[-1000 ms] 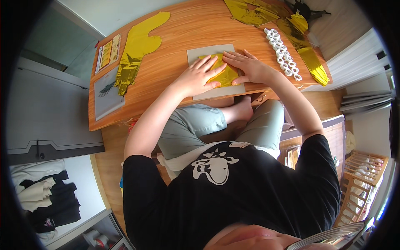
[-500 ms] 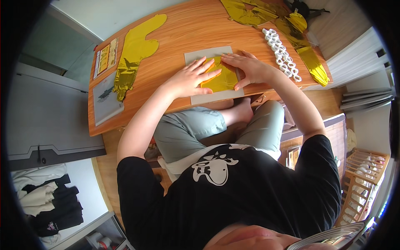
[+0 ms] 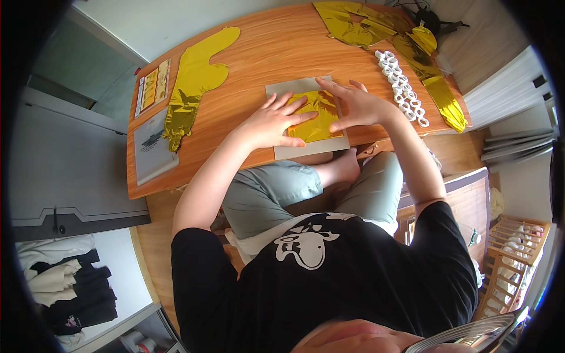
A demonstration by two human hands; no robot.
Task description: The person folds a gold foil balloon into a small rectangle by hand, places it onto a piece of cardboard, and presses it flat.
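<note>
A folded piece of shiny gold foil (image 3: 323, 125) lies on a grey board (image 3: 312, 150) at the near edge of the wooden table. Flat on the foil's left side rests my left hand (image 3: 279, 123), its fingers spread, thumb pointing right. On the far right part of the foil and board, my right hand (image 3: 362, 107) has its fingers stretched out and thumb apart. Neither hand grips anything. Between the hands the foil's surface shows creases.
A flat, curved gold foil balloon (image 3: 203, 73) lies on the table's left, beside a printed card (image 3: 154, 88) and a clear plastic packet (image 3: 152, 150). At right are joined white rings (image 3: 401, 91) and more crumpled gold foil (image 3: 356, 26). A black object (image 3: 425, 19) sits at the far right corner.
My left hand has slid slightly right and down in the picture. My right hand has shifted right, its fingers lifting somewhat, uncovering more foil. The whole view has moved a little.
</note>
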